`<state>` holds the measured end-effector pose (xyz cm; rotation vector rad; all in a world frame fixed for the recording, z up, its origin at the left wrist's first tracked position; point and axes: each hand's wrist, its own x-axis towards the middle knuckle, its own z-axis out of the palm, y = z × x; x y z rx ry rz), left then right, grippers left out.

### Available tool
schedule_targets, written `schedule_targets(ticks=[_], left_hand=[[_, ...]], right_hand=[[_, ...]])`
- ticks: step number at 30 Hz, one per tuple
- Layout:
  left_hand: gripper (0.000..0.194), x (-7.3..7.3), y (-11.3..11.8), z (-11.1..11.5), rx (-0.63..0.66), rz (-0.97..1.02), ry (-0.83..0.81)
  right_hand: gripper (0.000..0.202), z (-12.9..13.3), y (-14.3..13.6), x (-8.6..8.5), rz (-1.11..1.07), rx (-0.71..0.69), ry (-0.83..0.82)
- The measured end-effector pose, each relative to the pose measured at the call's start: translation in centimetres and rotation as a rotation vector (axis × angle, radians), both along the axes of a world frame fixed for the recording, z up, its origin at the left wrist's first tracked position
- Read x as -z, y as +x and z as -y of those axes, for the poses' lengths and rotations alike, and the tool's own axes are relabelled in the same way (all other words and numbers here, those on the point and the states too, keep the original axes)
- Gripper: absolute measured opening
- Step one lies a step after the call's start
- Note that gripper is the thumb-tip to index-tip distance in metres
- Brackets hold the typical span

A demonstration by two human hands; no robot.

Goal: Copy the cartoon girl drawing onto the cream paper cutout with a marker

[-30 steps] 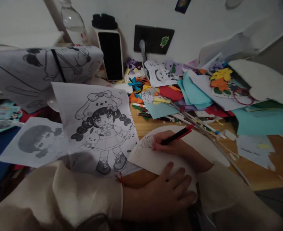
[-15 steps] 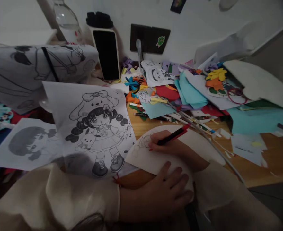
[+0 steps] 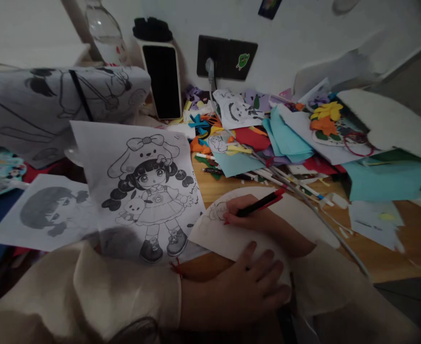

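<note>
My right hand (image 3: 248, 212) is closed round a black and red pen (image 3: 262, 203), its tip down on a pale rounded sheet of paper (image 3: 228, 241). Faint sketch lines show on that sheet beside the pen tip. Lower down, my left hand (image 3: 248, 286) lies flat with fingers apart across the near edge of the same sheet. Left of the sheet leans a printed drawing of a girl in a dog-eared hat (image 3: 156, 191), its lower right corner close to the rounded paper. A red string is at my left wrist.
A phone (image 3: 162, 83) stands upright at the back, beside a clear bottle (image 3: 104, 33). Paper scraps, blue sheets (image 3: 289, 136) and pens clutter the back right. A grey cable (image 3: 346, 246) runs from the wall socket (image 3: 226, 57) across the table. Another girl print (image 3: 52, 212) lies left.
The whole view has shifted slightly, so things appear a little further right. My right hand keeps the pen on the paper, and my left hand stays flat.
</note>
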<state>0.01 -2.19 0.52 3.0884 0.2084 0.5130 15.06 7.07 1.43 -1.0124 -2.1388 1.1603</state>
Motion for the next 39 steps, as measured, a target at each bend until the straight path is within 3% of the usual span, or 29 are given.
schedule_targets(ticks=[13,20,39], left_hand=[[0.037,-0.10,-0.16,-0.11,0.006,0.002,0.009],[0.037,-0.08,-0.04,-0.05,0.004,-0.016,-0.001],[0.037,0.02,-0.03,-0.03,0.011,-0.033,-0.003]], right_hand=[[0.030,-0.01,0.05,-0.23,0.034,-0.009,-0.009],[0.030,-0.07,0.52,0.35,-0.035,0.076,-0.005],[0.031,-0.17,0.53,0.28,-0.015,0.002,0.019]])
